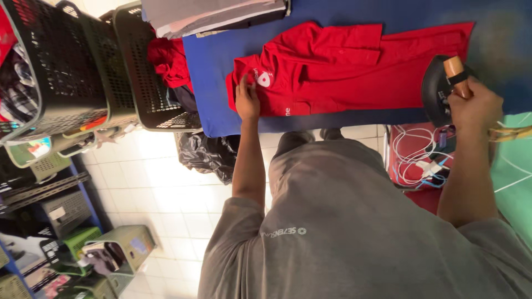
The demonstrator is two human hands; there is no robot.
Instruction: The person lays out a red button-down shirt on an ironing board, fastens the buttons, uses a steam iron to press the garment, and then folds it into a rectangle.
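A red shirt (343, 66) lies spread on a blue ironing board (221, 83). My left hand (246, 99) presses flat on the shirt's near left part, beside a white logo patch (264, 78). My right hand (471, 105) grips the brown wooden handle of a black iron (435, 88), which stands at the shirt's right end on the board's near edge.
Dark laundry baskets (83, 66) stand to the left, one holding red clothes (169, 61). Folded grey garments (216, 16) lie at the board's far side. A black plastic bag (208, 155) sits on the tiled floor. White cables (418, 158) lie on a red surface at right.
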